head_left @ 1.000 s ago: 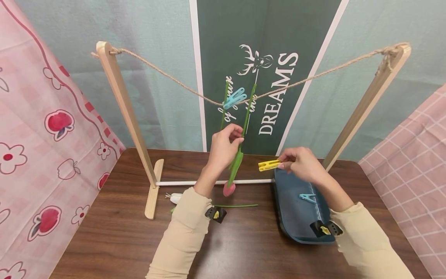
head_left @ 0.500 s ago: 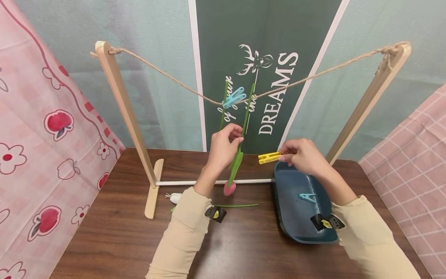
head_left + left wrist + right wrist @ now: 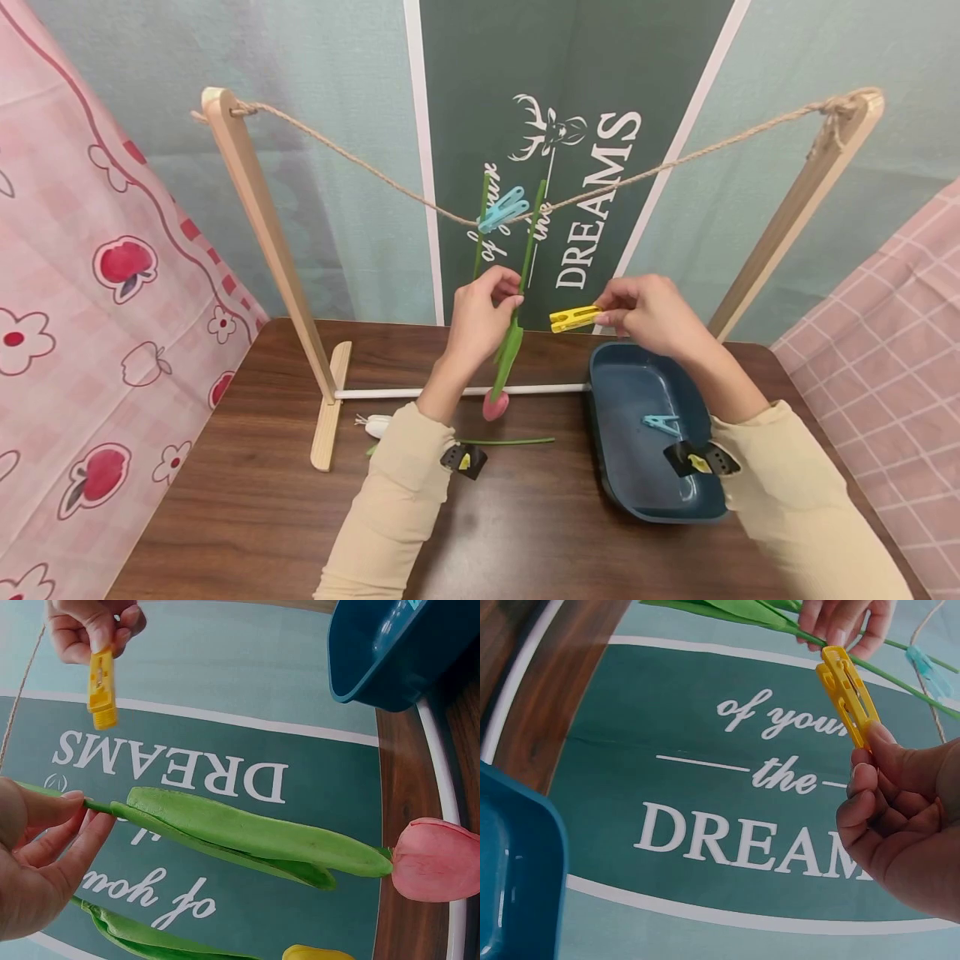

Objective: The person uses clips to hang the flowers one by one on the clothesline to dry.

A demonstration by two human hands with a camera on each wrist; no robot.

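Observation:
My left hand (image 3: 483,312) pinches the green stem of a pink tulip (image 3: 436,859), which hangs with its bloom downward. The upper stem crosses the twine (image 3: 375,173) just right of a blue clothespin (image 3: 504,210). That clothespin grips the twine and the stem of another flower, whose yellow bloom (image 3: 319,952) shows at the bottom of the left wrist view. Between thumb and fingers, my right hand (image 3: 651,312) holds a yellow clothespin (image 3: 847,694) by one end. Its other end points left toward the tulip stem, apart from it in the head view.
Two wooden posts (image 3: 262,233) carry the sagging twine, and a white rod (image 3: 405,393) runs low between them. A dark blue tray (image 3: 637,492) at right holds a blue clothespin (image 3: 662,424). A white tulip (image 3: 377,426) lies on the table (image 3: 525,533), partly behind my left sleeve.
My right hand has risen with the yellow clothespin, from near the tray's rim to a higher place closer to the tulip stem. The left hand has stayed almost still.

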